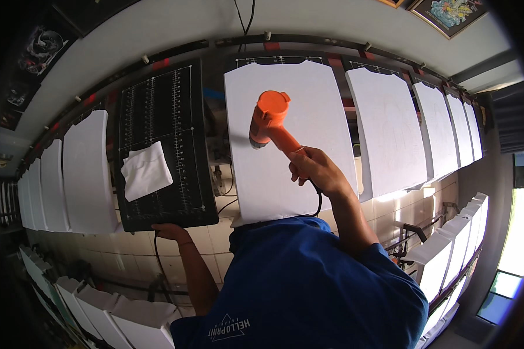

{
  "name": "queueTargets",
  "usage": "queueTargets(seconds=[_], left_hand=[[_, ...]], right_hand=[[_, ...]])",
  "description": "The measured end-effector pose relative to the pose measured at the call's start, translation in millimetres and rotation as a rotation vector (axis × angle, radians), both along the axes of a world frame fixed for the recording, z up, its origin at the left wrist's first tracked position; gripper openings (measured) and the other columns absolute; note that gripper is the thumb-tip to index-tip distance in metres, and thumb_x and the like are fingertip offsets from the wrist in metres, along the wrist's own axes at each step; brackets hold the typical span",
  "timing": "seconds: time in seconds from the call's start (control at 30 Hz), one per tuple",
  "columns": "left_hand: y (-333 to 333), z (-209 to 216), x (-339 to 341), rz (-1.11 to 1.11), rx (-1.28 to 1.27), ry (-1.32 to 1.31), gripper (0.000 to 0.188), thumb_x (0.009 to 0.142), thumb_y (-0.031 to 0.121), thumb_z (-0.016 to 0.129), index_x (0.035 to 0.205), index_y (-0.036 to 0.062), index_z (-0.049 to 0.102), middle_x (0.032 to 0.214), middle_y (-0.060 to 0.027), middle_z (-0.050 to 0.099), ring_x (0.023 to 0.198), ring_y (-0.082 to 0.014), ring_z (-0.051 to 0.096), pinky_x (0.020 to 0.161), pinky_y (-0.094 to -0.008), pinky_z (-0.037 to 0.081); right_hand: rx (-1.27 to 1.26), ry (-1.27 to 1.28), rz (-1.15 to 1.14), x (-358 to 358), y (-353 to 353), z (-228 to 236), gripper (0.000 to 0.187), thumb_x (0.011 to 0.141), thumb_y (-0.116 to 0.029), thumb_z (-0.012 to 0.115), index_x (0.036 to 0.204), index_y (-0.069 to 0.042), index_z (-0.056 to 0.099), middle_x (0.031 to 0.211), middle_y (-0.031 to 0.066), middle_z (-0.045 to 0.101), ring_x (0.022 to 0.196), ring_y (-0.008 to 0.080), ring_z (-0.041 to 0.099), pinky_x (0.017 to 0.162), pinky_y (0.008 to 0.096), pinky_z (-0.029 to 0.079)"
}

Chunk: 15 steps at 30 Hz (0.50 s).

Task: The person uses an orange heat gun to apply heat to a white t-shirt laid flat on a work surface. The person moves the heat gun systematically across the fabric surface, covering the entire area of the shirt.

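My right hand [320,168] is closed round the handle of an orange heat gun [272,110]. Its metal nozzle points down at a white T-shirt [291,168] stretched on a flat board, and a black cord leaves the handle's end. At the near edge of a black printing board [160,110] with white ruled markings is my left hand [172,232]. A thin black cord [159,256] hangs from its fingers, which are partly hidden at the board's edge. On that board lies a folded white cloth [147,171].
More boards with white shirts, such as one shirt [387,128] at right and another [87,174] at left, continue the row along a dark rail. Behind me stands a second row of white-covered boards [442,250]. Tiled floor [215,244] shows between the rows.
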<state>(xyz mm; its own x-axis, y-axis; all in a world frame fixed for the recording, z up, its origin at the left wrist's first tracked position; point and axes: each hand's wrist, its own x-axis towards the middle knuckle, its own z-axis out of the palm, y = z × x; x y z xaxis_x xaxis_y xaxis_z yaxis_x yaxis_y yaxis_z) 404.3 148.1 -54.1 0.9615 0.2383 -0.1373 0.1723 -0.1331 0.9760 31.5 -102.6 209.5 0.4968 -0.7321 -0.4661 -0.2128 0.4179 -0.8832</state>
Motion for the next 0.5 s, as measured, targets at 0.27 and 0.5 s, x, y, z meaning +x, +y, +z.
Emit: queueTargets(seconds=[0.27,0.5], left_hand=[[2,-5,-2,-0.001,0.007,0.014,0.065,0.102,0.041,0.033,0.117,-0.0206,0.046,0.118,-0.0287,0.057,0.098,-0.0348,0.062,0.087,-0.0402,0.054],[-4,7,-8,-0.019,-0.02,0.033,0.066,0.101,0.041,0.032,0.116,-0.0214,0.046,0.118,-0.0292,0.057,0.099,-0.0363,0.062,0.087,-0.0409,0.055]], right_hand=[[-0.14,0.162,-0.384,-103,-6,-3,0.038,0.093,-0.037,0.059,0.103,0.0,0.059,0.077,0.0037,0.06,0.066,0.011,0.059,0.056,0.0235,0.048],[-0.135,0.182,-0.52,-118,-4,3,0.036,0.092,-0.037,0.061,0.099,-0.003,0.058,0.077,0.0027,0.058,0.066,0.011,0.058,0.056,0.0238,0.047]])
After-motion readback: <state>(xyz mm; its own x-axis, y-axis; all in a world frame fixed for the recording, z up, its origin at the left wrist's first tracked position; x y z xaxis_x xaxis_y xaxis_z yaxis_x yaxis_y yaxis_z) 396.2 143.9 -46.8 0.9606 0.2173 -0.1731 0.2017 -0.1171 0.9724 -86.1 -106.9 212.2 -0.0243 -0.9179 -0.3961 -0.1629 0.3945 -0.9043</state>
